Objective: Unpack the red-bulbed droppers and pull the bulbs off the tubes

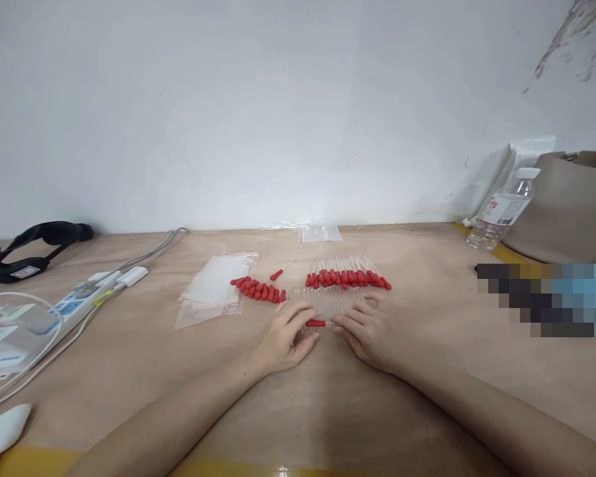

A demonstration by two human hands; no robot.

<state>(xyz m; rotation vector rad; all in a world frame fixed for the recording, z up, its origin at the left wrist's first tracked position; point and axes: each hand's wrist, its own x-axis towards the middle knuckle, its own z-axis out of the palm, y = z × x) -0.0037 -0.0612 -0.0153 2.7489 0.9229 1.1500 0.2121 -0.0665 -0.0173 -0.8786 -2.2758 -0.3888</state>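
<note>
My left hand (292, 332) pinches a red rubber bulb (316, 323) lying sideways. From the bulb's right end a thin clear tube runs into the closed fingers of my right hand (363, 327), so the two look like one dropper held between both hands. Beneath and behind my hands, clear tubes (322, 301) lie side by side. A row of droppers with red bulbs (347, 278) sits just beyond them, tubes pointing away. More loose red bulbs (258, 290) are heaped left of the tubes. One single dropper (277, 274) lies apart behind that heap.
Clear zip bags (213, 285) are stacked at the left, and another bag (320, 233) lies by the wall. A power strip (74, 298) with cables and a black headset (34, 252) occupy the far left. A water bottle (501, 209) leans by a beige bin (566, 205) on the right.
</note>
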